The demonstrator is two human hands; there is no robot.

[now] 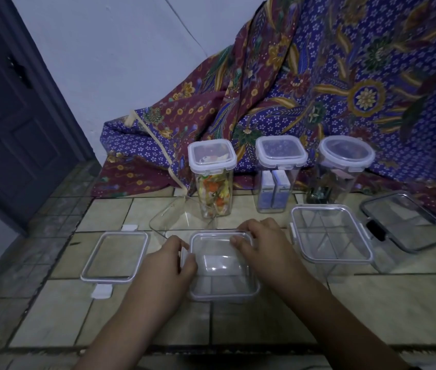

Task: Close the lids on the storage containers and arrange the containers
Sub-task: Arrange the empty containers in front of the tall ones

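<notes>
container lid (223,265) between left hand (177,259) and right hand (261,241)

tiled floor (387,303) bearing clear containers (225,268), a loose lid (115,256), three tall lidded jars (213,180), batik cloth (142,148).

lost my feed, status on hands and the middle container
Left hand and right hand pressing lid on the middle container. Loose lid lies left. Nothing blocking.
</notes>
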